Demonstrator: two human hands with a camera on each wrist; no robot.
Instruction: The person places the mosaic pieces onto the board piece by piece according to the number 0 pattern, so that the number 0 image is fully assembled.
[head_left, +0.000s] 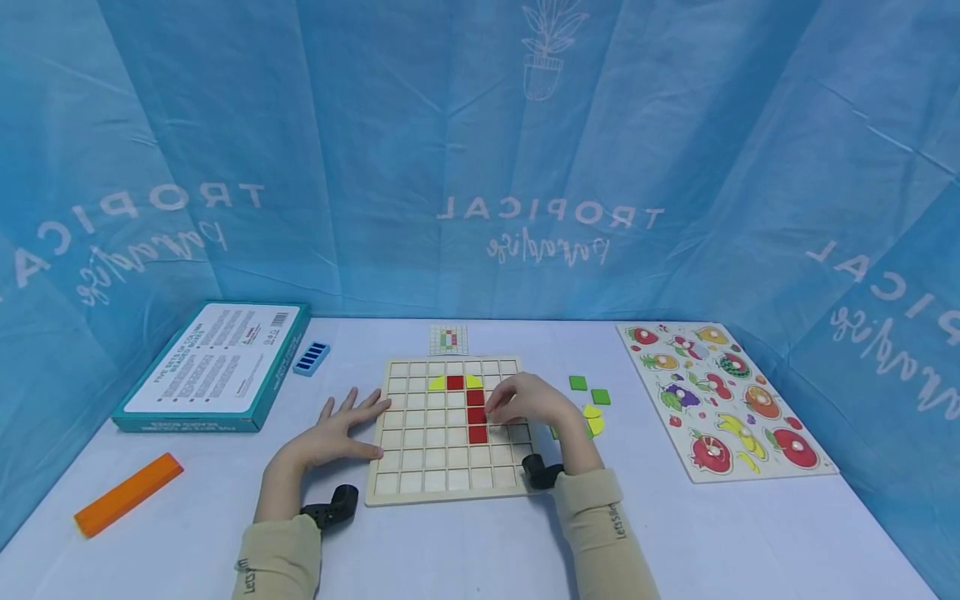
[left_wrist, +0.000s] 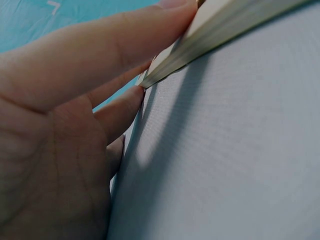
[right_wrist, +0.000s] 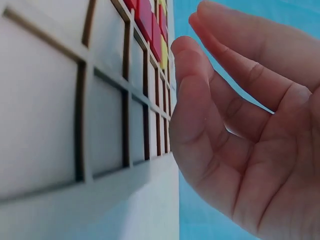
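A wooden grid board (head_left: 435, 482) lies flat on the white table. Several red square tiles (head_left: 477, 434) fill cells in its upper middle, with a yellow curved tile (head_left: 437, 384) on each side of the topmost red one. My left hand (head_left: 337, 433) has its fingers spread, and its fingertips and thumb touch the board's left edge. Over the board's right half, my right hand (head_left: 528, 398) bends its fingers downward, the tips beside the column of red tiles. In the right wrist view no tile shows between the fingers (right_wrist: 192, 105); whether they touch one is hidden.
Green tiles (head_left: 577, 382) and yellow tiles (head_left: 595, 421) lie right of the board. Behind it is a small pattern card (head_left: 448, 340). A fruit puzzle board (head_left: 675, 442) stands far right. Leftward are a teal box (head_left: 202, 367), a blue piece (head_left: 311, 358) and an orange bar (head_left: 129, 494).
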